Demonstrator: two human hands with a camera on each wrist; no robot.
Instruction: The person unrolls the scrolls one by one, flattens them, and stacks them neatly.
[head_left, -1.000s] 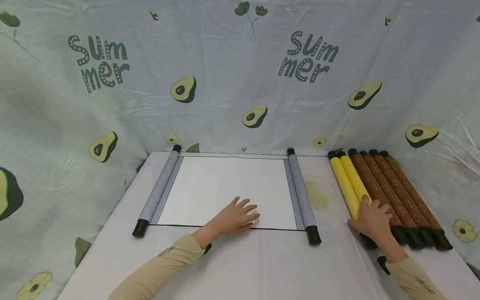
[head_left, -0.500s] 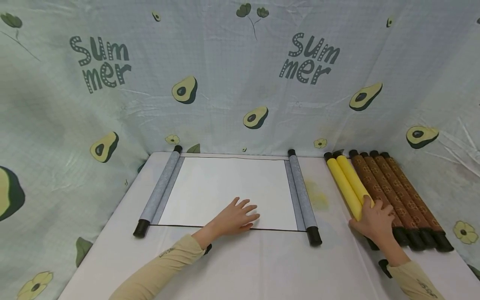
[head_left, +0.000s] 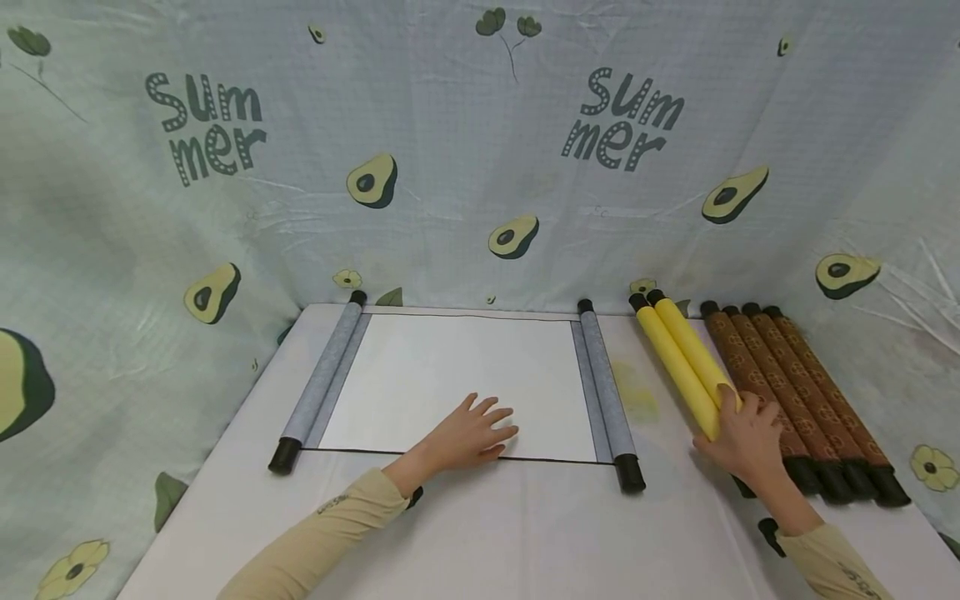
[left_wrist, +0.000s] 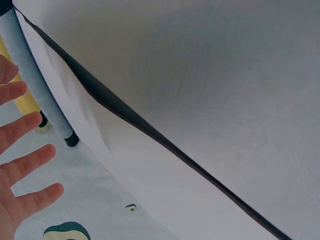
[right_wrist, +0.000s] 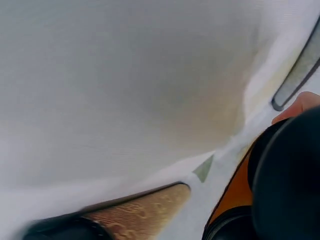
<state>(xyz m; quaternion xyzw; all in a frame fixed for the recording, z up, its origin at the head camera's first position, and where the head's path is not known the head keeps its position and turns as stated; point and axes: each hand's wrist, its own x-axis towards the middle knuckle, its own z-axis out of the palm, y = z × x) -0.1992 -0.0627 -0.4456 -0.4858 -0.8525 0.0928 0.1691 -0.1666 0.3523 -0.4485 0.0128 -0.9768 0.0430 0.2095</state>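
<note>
I see the desk (head_left: pixel 555 542) across the lower frame, an open white scroll (head_left: pixel 457 375) at its centre. Four brown rolls (head_left: pixel 787 375) lie at the right; just left of them slant two yellow rolls (head_left: pixel 669 354), gripped near their lower ends by the right hand (head_left: pixel 742 433). The left hand (head_left: pixel 468 433), fingers spread wide, is at the scroll's near edge; I can't tell whether it touches.

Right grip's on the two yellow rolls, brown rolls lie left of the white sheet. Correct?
One slip: the brown rolls lie to the right of the white sheet, as the head view shows. The right grip is indeed on the two yellow rolls.
</note>
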